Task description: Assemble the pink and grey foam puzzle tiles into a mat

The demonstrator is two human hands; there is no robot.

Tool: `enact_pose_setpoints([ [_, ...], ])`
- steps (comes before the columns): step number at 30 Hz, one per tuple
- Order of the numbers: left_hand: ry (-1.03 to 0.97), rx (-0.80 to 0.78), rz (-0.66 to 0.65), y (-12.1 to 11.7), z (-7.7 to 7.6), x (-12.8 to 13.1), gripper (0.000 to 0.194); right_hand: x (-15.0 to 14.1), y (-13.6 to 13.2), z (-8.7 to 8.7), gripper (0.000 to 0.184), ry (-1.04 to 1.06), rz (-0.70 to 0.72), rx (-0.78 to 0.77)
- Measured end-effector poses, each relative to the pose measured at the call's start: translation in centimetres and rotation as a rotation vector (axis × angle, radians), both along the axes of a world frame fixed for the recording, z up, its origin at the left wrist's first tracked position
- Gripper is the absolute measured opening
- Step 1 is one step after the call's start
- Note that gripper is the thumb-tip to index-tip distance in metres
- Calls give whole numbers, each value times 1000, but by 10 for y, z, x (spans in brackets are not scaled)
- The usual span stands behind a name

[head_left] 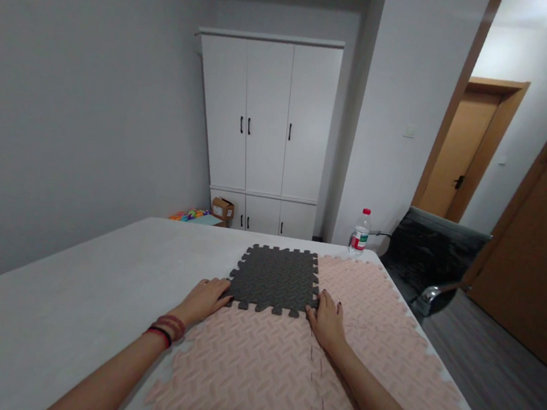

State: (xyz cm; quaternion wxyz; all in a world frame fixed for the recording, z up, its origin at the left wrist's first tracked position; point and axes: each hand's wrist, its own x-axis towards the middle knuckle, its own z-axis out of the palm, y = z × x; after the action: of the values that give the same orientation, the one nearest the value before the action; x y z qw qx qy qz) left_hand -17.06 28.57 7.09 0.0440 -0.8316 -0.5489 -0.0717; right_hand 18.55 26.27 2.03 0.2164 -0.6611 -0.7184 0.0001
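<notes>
A dark grey foam mat tile (276, 278) with toothed edges lies between my hands, at the far end of a pink foam tile and to the left of another. My left hand (208, 298) holds its near left corner, the thumb over the edge. On the opposite side, my right hand (329, 318) grips the near right corner with thumb and fingers. The pink foam mat (252, 370) spreads towards me and along the right, its pieces joined by visible seams. Whether the grey tile's near teeth are locked into the pink one cannot be told.
The white table (90, 295) extends to the left. A water bottle (360, 232) with a red cap stands at the far right corner. Beyond the right edge is a black chair (431, 256). Behind the table are a white cabinet (267, 117) and a cardboard box (223, 209).
</notes>
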Motion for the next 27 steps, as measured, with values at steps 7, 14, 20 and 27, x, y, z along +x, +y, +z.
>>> enact_pose_setpoints([
  [7, 74, -14, 70, -1, 1, 3, 37, 2, -1, 3, 60, -7, 49, -90],
  [14, 17, -51, 67, 30, 12, 28, 58, 2, -2, 14, 57, -48, 137, -197],
  [20, -27, -110, 55, 37, -19, 85, 55, 8, -4, 17, 60, -69, 179, -234],
  [27, -46, -138, 74, 29, -35, 93, 71, -11, 37, 48, 63, -50, 145, -180],
])
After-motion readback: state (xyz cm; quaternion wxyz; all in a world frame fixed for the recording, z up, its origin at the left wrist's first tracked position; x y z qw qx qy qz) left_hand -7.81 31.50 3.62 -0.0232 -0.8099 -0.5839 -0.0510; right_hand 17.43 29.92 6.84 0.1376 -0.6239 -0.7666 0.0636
